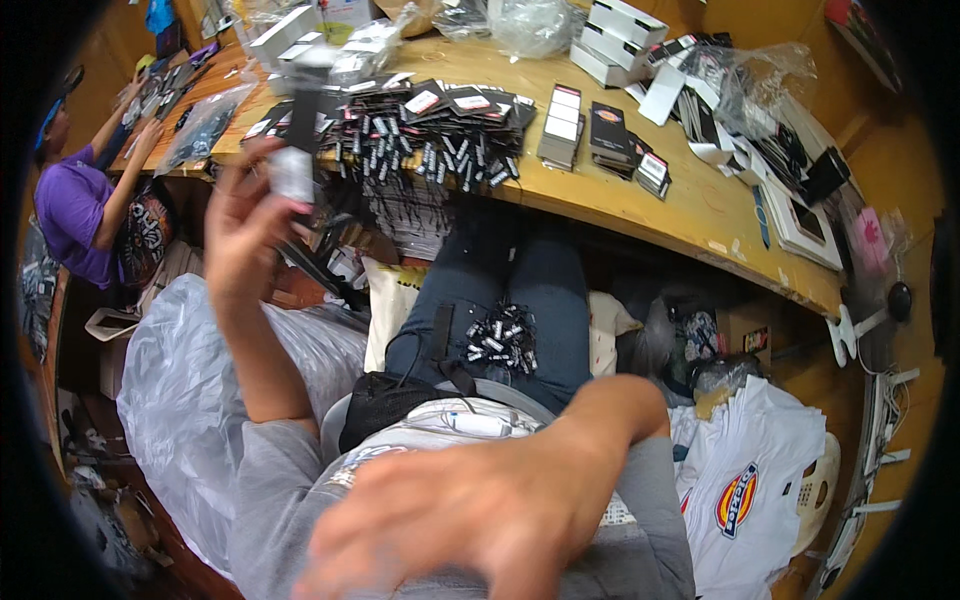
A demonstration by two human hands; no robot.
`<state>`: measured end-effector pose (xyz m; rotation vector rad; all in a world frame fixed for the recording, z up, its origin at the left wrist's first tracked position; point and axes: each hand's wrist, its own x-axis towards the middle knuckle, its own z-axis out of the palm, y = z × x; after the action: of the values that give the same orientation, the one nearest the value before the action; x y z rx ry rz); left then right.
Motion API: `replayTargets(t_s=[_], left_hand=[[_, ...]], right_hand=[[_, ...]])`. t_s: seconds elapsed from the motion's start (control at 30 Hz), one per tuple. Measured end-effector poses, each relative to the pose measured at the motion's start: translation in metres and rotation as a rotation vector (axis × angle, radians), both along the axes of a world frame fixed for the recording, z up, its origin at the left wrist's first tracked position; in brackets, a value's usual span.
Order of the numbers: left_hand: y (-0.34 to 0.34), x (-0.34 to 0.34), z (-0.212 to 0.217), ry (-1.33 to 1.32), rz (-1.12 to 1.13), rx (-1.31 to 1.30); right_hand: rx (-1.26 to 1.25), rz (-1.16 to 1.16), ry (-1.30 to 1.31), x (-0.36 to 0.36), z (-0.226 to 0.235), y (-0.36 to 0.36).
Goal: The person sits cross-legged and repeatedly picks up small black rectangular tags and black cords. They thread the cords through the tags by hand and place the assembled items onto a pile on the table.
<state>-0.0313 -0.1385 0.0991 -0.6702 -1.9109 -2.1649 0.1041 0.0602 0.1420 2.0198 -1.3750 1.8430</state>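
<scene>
the left hand is raised, its fingers closed on one long, flat black strip with a white lower part, blurred and seen against the left of the brown wooden table. the right hand, one blurred shape low before the person's grey-shirted body, has its palm hidden; i cannot tell whether it grips anything. one clump of small black-and-white string fasteners, too many to count, lies on the lap. on the table, one broad pile of flat black tags has similar fasteners along its near edge; just right of it stand three card stacks: one tall white-topped stack, one black stack and one small white stack. one person in a purple shirt works at far left.
</scene>
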Motion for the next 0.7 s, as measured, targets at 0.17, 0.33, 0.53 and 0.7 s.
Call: replayTargets(t_s=[0.17,0.33,0.53,0.7], left_hand=[[-0.079,-0.051,0.024,0.078,0.394,-0.140],[-0.136,-0.132,0.002,-0.141,0.456,-0.337],[-0.151,-0.217,-0.021,-0.124,0.664,-0.687],[-0.145,-0.246,-0.028,-0.087,0.793,-0.935]], right_hand=[[-0.335,0.344,-0.172,0.019,0.000,-0.048],[-0.314,0.408,-0.214,0.020,-0.001,-0.049],[-0.302,0.439,-0.270,0.026,-0.004,-0.049],[-0.263,0.475,-0.280,0.023,-0.001,-0.052]])
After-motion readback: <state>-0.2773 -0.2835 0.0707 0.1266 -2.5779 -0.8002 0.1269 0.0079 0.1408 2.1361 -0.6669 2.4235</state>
